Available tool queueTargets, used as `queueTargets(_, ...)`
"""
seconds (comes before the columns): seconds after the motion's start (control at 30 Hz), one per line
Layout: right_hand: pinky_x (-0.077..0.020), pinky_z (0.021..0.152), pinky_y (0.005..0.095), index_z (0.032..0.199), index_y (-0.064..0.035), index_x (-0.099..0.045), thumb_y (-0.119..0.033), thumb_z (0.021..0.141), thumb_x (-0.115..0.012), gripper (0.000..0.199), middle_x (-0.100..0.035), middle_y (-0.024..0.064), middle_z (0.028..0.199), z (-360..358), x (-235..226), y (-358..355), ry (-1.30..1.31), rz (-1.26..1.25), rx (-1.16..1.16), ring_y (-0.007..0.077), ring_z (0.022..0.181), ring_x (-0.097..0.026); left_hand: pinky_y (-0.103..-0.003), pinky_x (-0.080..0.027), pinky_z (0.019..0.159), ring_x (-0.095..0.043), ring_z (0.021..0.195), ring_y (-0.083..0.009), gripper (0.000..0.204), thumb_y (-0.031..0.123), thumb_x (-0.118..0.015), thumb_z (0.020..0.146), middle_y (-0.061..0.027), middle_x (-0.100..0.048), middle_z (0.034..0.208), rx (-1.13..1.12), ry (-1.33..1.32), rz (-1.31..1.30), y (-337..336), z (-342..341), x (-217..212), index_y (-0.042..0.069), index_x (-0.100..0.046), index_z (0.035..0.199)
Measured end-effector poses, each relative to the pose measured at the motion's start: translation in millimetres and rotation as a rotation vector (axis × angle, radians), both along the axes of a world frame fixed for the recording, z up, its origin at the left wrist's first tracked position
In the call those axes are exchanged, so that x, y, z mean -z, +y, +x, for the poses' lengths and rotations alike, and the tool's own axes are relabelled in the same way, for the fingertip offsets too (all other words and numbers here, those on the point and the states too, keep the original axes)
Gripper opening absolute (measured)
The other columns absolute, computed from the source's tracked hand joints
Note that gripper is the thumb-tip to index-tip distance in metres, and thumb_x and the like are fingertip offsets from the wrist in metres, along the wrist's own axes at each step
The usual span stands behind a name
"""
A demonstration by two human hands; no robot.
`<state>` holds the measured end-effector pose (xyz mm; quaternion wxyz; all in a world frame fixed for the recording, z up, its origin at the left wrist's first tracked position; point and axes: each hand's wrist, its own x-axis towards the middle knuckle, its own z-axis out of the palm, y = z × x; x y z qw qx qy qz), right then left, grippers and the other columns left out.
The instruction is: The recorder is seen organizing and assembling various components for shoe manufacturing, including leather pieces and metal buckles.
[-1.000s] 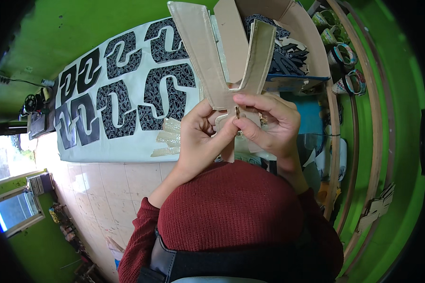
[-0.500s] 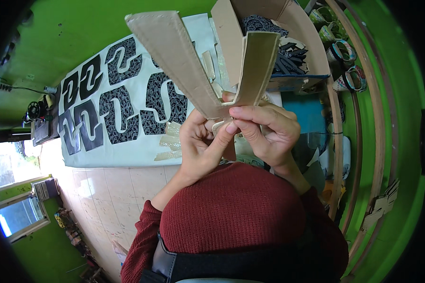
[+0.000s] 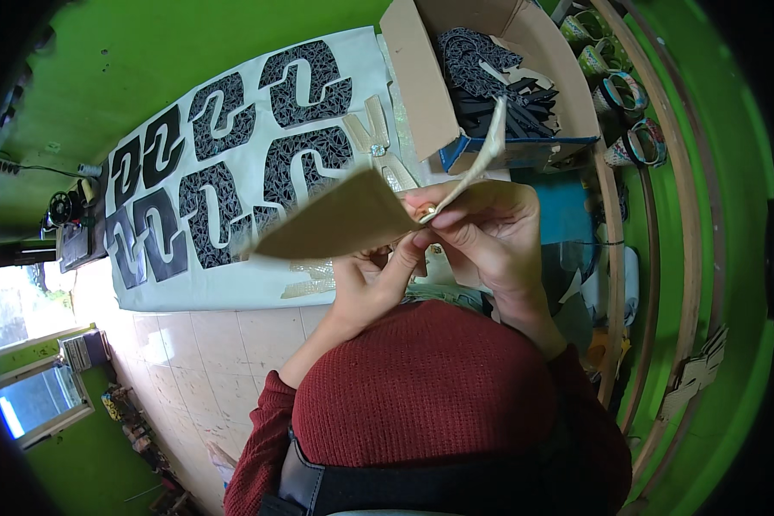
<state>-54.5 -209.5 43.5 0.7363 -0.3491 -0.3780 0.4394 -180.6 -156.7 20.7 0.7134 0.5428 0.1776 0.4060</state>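
Since half a second ago the tan strap piece [image 3: 335, 225] has swung down from pointing up and away to lying nearly flat, its broad arm now running out to the person's left over the white sheet [image 3: 232, 288], while the thinner arm [image 3: 482, 159] sticks up toward the cardboard box [image 3: 421, 82] of dark cut pieces. Both arms meet at a small metal bit right at the fingertips, so the whole thing sits just above and in front of the hands, chest height. Right hand [image 3: 494, 236] is curled closed, pinching that junction between thumb and forefinger. Left hand [image 3: 374, 284] is tucked underneath, fingers bent up against the same spot, closed on it too as far as I can tell. Black patterned cutouts [image 3: 224, 181] lie beyond, untouched.
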Motion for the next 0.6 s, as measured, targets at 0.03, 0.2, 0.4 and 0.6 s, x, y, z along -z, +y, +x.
queueTargets(0.03,-0.0508,0.067,0.024,0.082,0.0047,-0.061,0.008,0.078,-0.056,0.008,-0.063,0.0096,0.082,1,0,0,-0.023,-0.034,0.008,0.0126,0.073,-0.061,-0.016,-0.042,0.055,-0.056,0.069,-0.0078,0.025,0.004,-0.058,0.082,-0.0064,-0.058,0.083,0.028,-0.004,0.069,3,-1,2,-0.001,-0.046,0.103)
queueTargets(0.2,-0.048,0.073,0.0221,0.094,0.0035,-0.059,0.003,0.079,-0.056,0.015,-0.062,0.0086,0.092,9,6,7,-0.029,-0.021,-0.017,0.0089,0.078,-0.058,-0.013,-0.035,0.05,-0.048,0.061,0.0012,0.032,0.004,-0.055,0.084,-0.0005,-0.058,0.08,0.014,0.023,-0.125,2,8,-9,-0.004,-0.047,0.114)
queueTargets(0.4,-0.0469,0.071,0.0204,0.098,0.0031,-0.056,0.004,0.078,-0.055,0.02,-0.059,0.0065,0.091,6,3,5,-0.055,-0.167,-0.007,0.007,0.08,-0.056,-0.013,-0.038,0.056,-0.051,0.069,-0.0004,0.034,0.001,-0.055,0.083,-0.0025,-0.059,0.088,0.009,0.023,-0.158,2,9,-5,-0.003,-0.045,0.116)
queueTargets(0.6,-0.0462,0.071,0.0198,0.093,0.0015,-0.055,0.006,0.076,-0.056,0.017,-0.058,0.0047,0.088,1,8,5,0.053,-0.157,-0.023,0.0065,0.079,-0.054,-0.013,-0.038,0.058,-0.052,0.07,-0.0003,0.037,-0.002,-0.054,0.083,-0.0033,-0.059,0.09,-0.011,0.039,-0.124,-1,8,1,-0.003,-0.043,0.118)
